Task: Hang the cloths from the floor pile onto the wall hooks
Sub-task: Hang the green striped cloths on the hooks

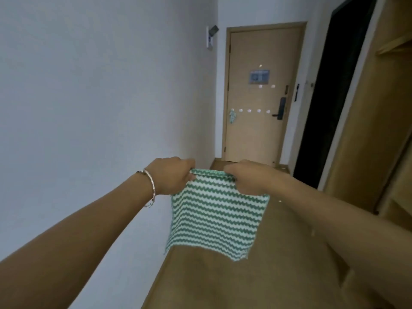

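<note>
The left hand (pixel 172 175) and the right hand (pixel 247 177) are both holding up a square cloth (pixel 214 219), each gripping its top hem. The left fingers (pixel 189 177) are curling round the left corner, and the right fingers (pixel 231 172) are bunching the hem near the right corner. Between the two sets of fingers the hem is stretching taut and folding over slightly. Below the fingers the cloth is hanging flat and loose in the air above the floor (pixel 223 284), its bottom edge a little ragged. The fabric is looking soft and nubby, woven in green and white zigzag bands. A thin silver bracelet (pixel 149 186) is circling the left wrist, just behind the fingers.

Well beyond the fingers, at the far end of the corridor, a smooth pale wooden door (pixel 256 139) is standing closed. Small round whitish hooks (pixel 248 111) are sitting on it in a row, with a few more above. A second cloth (pixel 232 115), also green and white, is dangling bunched at the left end of that row. A dark lever handle (pixel 281 108) is sticking out at the right end. Left of the fingers a plain matte white wall (pixel 89 85) is running along the corridor, and the floor under them is looking smooth and brown.
</note>
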Demonstrator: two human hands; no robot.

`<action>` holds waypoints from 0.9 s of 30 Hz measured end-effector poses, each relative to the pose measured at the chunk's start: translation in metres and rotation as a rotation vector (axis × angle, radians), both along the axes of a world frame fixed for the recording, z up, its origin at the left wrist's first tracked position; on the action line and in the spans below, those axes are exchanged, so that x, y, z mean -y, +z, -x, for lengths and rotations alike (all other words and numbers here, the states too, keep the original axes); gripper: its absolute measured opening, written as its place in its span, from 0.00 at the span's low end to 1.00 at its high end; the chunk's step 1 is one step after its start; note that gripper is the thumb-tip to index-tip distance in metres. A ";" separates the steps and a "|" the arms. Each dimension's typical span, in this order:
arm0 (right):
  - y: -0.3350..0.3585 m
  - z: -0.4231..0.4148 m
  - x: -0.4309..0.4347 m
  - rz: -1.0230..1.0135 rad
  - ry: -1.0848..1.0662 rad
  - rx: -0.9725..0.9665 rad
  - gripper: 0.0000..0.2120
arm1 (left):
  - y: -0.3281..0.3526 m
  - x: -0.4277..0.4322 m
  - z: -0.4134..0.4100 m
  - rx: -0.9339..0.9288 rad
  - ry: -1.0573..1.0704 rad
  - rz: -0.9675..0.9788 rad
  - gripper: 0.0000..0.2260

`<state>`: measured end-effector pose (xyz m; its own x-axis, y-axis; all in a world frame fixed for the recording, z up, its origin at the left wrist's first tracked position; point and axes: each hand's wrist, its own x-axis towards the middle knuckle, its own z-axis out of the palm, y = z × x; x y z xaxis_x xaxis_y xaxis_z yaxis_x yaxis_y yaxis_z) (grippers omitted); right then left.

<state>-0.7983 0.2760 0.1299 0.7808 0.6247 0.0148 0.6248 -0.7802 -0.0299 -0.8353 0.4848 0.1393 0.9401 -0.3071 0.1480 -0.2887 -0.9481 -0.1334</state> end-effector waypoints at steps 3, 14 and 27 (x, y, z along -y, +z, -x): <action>0.011 -0.033 0.009 0.023 -0.082 0.014 0.06 | 0.003 0.008 -0.049 -0.002 -0.102 0.058 0.07; 0.035 -0.155 -0.006 0.054 -0.297 0.048 0.14 | 0.037 0.000 -0.226 0.008 -0.332 0.178 0.10; 0.050 -0.279 0.027 -0.018 -0.480 0.099 0.11 | 0.034 0.049 -0.363 0.087 -0.445 0.223 0.09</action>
<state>-0.5189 0.2493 0.1797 0.9747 0.1940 0.1115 0.1957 -0.9807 -0.0046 -0.4725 0.4361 0.1730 0.7062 -0.6275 0.3278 -0.6684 -0.7436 0.0166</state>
